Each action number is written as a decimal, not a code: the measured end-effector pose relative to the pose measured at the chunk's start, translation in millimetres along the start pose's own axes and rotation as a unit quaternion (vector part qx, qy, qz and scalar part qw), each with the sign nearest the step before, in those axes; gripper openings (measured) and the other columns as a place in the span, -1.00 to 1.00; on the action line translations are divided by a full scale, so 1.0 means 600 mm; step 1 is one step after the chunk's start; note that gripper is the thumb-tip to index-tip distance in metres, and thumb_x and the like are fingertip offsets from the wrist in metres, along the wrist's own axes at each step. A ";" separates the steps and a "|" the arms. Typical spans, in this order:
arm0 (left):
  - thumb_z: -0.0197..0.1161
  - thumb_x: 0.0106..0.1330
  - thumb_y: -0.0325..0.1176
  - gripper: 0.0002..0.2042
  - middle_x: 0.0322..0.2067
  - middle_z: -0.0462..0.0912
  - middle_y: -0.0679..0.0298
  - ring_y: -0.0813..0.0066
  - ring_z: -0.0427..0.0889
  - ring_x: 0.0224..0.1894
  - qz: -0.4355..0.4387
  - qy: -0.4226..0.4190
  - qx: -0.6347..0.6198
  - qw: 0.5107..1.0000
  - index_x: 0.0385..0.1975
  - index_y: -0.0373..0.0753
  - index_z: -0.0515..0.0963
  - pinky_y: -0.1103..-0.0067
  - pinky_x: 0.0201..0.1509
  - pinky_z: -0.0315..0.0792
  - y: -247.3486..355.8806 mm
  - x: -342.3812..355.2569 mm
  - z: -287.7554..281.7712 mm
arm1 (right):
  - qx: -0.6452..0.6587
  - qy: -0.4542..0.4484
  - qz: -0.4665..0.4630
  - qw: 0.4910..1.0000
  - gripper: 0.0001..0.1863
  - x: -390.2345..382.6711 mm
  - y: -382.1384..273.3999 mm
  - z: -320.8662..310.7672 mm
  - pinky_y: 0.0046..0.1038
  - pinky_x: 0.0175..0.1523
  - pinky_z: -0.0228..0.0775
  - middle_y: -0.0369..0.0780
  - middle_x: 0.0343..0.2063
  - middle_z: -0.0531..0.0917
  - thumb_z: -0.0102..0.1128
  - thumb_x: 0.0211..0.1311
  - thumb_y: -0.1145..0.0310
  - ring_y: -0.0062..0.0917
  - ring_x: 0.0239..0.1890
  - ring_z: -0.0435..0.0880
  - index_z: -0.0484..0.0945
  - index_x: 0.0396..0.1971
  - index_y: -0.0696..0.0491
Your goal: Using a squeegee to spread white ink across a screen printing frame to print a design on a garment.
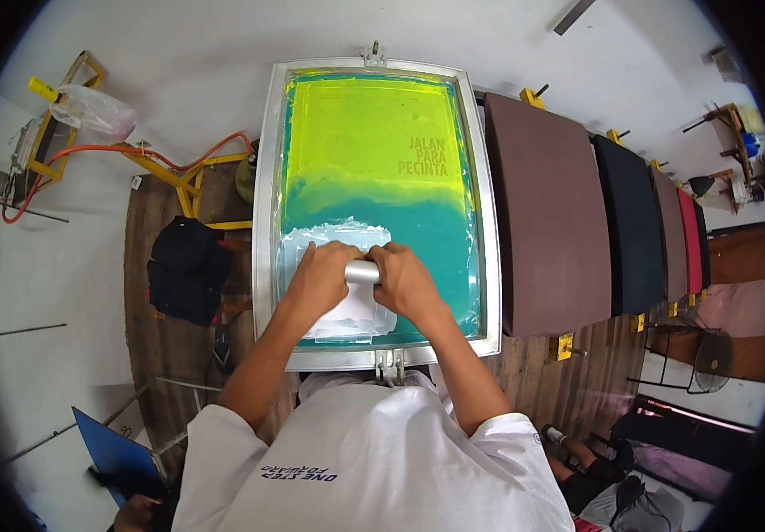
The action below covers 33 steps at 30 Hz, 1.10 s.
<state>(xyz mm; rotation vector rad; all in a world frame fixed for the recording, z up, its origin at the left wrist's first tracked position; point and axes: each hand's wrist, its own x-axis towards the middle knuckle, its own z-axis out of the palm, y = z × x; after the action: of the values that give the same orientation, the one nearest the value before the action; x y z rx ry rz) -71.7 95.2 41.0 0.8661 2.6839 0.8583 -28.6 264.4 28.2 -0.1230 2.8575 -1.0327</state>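
Observation:
An upright aluminium printing frame (268,142) fills the centre of the head view, its screen yellow-green at the far part and teal nearer me (432,257), with faint lettering at upper right. A patch of white ink (338,323) covers the lower left of the screen. My left hand (322,275) and my right hand (406,279) are both closed on a silver squeegee (363,271), one at each side, over the white patch. The squeegee's blade is hidden beneath its handle and my hands.
A row of fabric-covered boards (549,213) runs to the right. At left are yellow brackets (189,186), an orange hose, a plastic bag and folded dark cloth (186,270). A fan (712,359) stands at right. Other people's arm (134,512) and legs (582,461) show at the lower corners.

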 end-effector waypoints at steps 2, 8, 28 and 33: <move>0.15 0.00 -0.73 -0.63 -0.25 0.66 -0.01 -0.04 0.61 -0.07 -0.011 -0.016 -0.018 1.000 -0.18 -0.25 0.66 0.10 0.13 0.41 -0.008 0.003 -0.002 | 0.001 0.003 -0.018 1.000 -0.65 0.004 0.011 0.013 -0.14 -0.06 0.52 0.01 -0.34 0.63 0.26 -0.24 0.63 -0.05 -0.21 0.60 0.60 -0.30 0.18; 0.18 0.02 -0.69 -0.66 -0.24 0.63 -0.01 -0.07 0.63 -0.16 -0.014 -0.052 -0.022 0.998 -0.17 -0.27 0.63 0.22 -0.03 0.52 0.001 -0.065 0.017 | 0.018 -0.005 -0.026 0.999 -0.59 -0.062 -0.007 0.037 -0.15 -0.03 0.49 0.00 -0.34 0.64 0.32 -0.32 0.60 -0.04 -0.22 0.59 0.61 -0.27 0.14; 0.15 -0.09 -0.79 -0.48 0.05 0.59 -0.05 -0.03 0.56 0.11 -0.012 0.035 -0.033 0.999 -0.01 -0.36 0.56 0.33 0.27 0.41 -0.056 -0.103 -0.003 | -0.034 -0.021 -0.068 0.997 -0.56 -0.015 -0.046 0.073 -0.11 -0.08 0.55 -0.03 -0.14 0.57 0.29 -0.13 0.59 -0.08 -0.02 0.55 0.55 -0.11 0.11; 0.23 -0.07 -0.70 -0.49 0.05 0.57 -0.05 -0.04 0.58 0.06 -0.070 -0.083 -0.036 0.993 0.01 -0.33 0.56 0.31 0.18 0.48 0.020 -0.184 -0.016 | 0.006 -0.098 -0.033 0.995 -0.52 -0.126 -0.062 0.078 -0.10 -0.06 0.52 -0.02 -0.13 0.57 0.27 -0.15 0.60 -0.08 -0.01 0.54 0.53 -0.08 0.12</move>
<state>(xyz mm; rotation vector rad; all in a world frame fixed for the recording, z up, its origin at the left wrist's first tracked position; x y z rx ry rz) 20.1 33.9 56.2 0.6911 2.5196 0.8078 53.8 214.8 21.4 -0.3007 2.6870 -0.9885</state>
